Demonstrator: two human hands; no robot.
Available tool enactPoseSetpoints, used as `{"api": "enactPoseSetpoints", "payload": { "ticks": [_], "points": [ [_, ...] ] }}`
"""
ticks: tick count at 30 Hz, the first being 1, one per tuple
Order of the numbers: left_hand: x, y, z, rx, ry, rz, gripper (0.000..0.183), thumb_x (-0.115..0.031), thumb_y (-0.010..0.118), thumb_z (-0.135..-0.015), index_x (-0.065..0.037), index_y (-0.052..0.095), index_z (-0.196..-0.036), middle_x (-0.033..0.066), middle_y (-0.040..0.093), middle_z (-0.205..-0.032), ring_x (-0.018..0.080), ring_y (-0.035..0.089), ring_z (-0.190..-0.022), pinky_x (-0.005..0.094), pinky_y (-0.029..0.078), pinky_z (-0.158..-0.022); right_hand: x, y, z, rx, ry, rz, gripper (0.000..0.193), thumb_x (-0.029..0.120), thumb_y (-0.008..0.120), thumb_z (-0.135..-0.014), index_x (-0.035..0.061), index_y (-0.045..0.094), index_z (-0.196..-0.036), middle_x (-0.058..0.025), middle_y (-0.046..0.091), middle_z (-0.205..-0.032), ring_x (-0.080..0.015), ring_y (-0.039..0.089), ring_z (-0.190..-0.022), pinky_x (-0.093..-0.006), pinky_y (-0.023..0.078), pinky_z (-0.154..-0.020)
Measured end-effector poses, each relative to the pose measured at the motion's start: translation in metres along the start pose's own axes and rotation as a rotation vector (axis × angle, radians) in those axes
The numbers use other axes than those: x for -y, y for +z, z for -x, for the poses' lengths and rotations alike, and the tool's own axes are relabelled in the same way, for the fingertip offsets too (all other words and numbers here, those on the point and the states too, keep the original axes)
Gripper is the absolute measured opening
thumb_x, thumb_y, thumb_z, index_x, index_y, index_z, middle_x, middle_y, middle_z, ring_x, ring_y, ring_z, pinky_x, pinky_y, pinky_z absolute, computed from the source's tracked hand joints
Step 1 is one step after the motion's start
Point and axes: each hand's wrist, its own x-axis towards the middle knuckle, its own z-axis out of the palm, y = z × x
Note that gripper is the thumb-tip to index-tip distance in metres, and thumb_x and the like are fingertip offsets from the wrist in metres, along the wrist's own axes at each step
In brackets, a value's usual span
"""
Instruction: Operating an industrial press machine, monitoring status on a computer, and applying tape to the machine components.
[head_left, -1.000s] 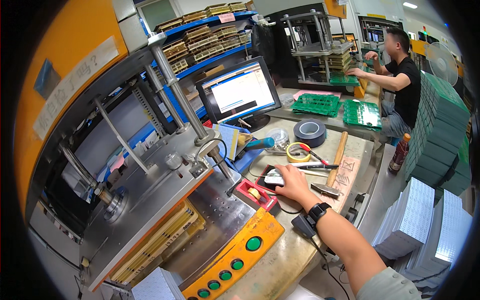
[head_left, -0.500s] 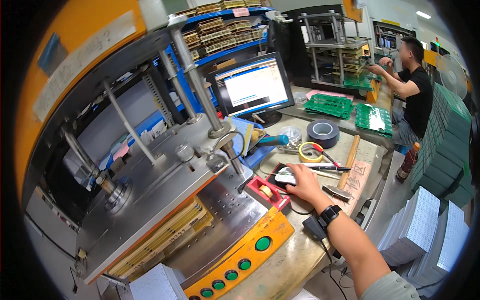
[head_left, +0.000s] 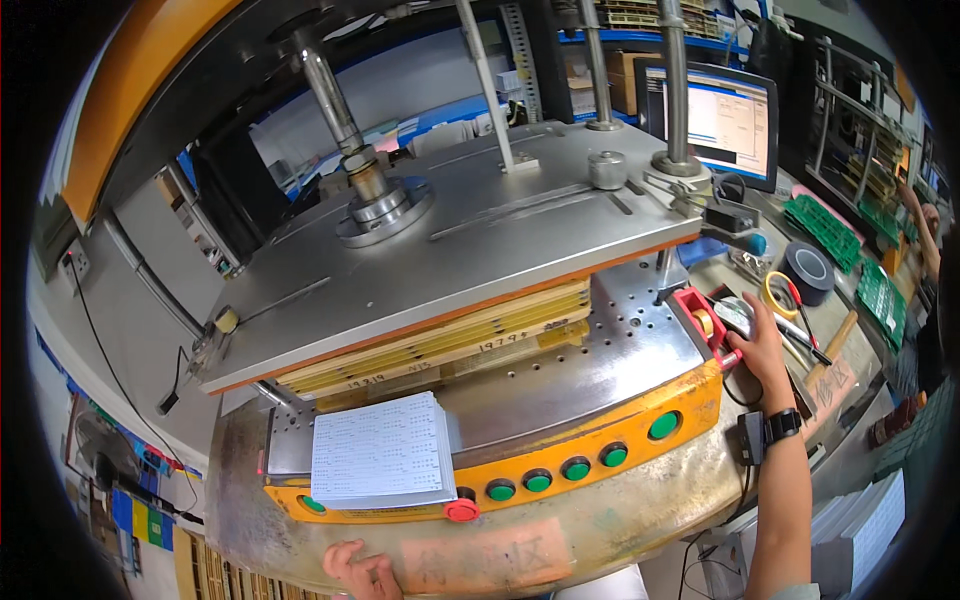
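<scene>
Since the earlier frame the view had swung toward the press (head_left: 470, 210), and the left hand (head_left: 360, 572) had come in at the lower edge, while the right hand (head_left: 763, 350) had stayed by the mouse (head_left: 737, 314).

Nearest, the left hand lay over the front of the worktable (head_left: 640, 510), beside an orange paper label (head_left: 487, 556). Beyond it, a stack of white printed sheets (head_left: 375, 450) blocked part of the orange control panel (head_left: 702, 405), with a red knob (head_left: 462, 508) at its right corner and green buttons (head_left: 575, 468) farther right. A red tape dispenser (head_left: 716, 340) stood close against the right thumb. Past that hand lay a wood-handled hammer (head_left: 838, 338), a black tape roll (head_left: 797, 283) and green panels (head_left: 822, 230); a lit monitor (head_left: 722, 118) stood behind.

Pale and rounded, the mouse sat between the dispenser and the right hand's fingers. Thumb and forefinger there were spread apart.

The left fingers were curled with the palm hidden, so whether they closed on anything could not be told; the picture's edge cut off that wrist. The right hand covered part of the mouse. Farthest right, a co-worker's arm (head_left: 920, 220) blurred into the dark rim.
</scene>
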Motion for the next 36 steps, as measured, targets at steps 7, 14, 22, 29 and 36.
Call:
{"api": "enactPoseSetpoints", "payload": {
  "ticks": [7, 14, 22, 29, 36],
  "points": [
    [-0.01, -0.01, -0.008, -0.031, 0.073, -0.008, 0.008, -0.005, 0.055, -0.085, -0.006, 0.059, -0.092, 0.0145, 0.057, -0.102, 0.0347, 0.05, -0.103, 0.0493, 0.038, -0.092, -0.005, -0.004, 0.001, 0.035, 0.024, -0.075, 0.071, 0.01, 0.074, -0.067, 0.0102, 0.047, -0.133, -0.0172, 0.054, -0.121, -0.0333, 0.054, -0.111, -0.0375, 0.043, -0.095],
    [-0.018, -0.003, -0.011, -0.172, -0.042, 0.042, 0.007, -0.001, 0.058, -0.082, -0.006, 0.056, -0.087, 0.0137, 0.057, -0.103, 0.0348, 0.05, -0.103, 0.0486, 0.039, -0.091, -0.01, -0.004, -0.001, 0.041, 0.009, -0.113, 0.071, 0.006, 0.073, -0.067, 0.0077, 0.047, -0.133, -0.0175, 0.054, -0.119, -0.0327, 0.052, -0.113, -0.0368, 0.04, -0.098],
    [-0.006, -0.007, -0.008, -0.056, 0.05, 0.029, 0.011, -0.001, 0.06, -0.081, -0.007, 0.055, -0.089, 0.0152, 0.057, -0.107, 0.0357, 0.05, -0.103, 0.0501, 0.039, -0.092, -0.001, 0.001, -0.003, 0.042, 0.026, -0.127, 0.071, 0.005, 0.073, -0.067, 0.0079, 0.047, -0.132, -0.0176, 0.054, -0.118, -0.0326, 0.053, -0.114, -0.0374, 0.041, -0.098],
    [-0.01, -0.004, -0.011, -0.069, 0.031, -0.018, 0.008, -0.007, 0.06, -0.083, -0.005, 0.055, -0.09, 0.0172, 0.056, -0.107, 0.0373, 0.05, -0.104, 0.0502, 0.039, -0.092, 0.006, -0.006, -0.004, 0.056, -0.095, -0.05, 0.068, 0.004, 0.072, -0.065, 0.0094, 0.049, -0.129, -0.0179, 0.053, -0.12, -0.034, 0.051, -0.115, -0.0392, 0.042, -0.099],
    [-0.023, -0.006, -0.014, -0.115, 0.09, -0.059, 0.002, -0.003, 0.055, -0.083, -0.002, 0.055, -0.083, 0.0195, 0.056, -0.101, 0.0375, 0.05, -0.1, 0.0485, 0.04, -0.089, 0.029, -0.015, 0.004, 0.01, 0.082, 0.075, 0.062, 0.016, 0.069, -0.065, 0.0162, 0.053, -0.125, -0.0179, 0.054, -0.119, -0.0374, 0.055, -0.107, -0.0432, 0.047, -0.091]
  ]
}}
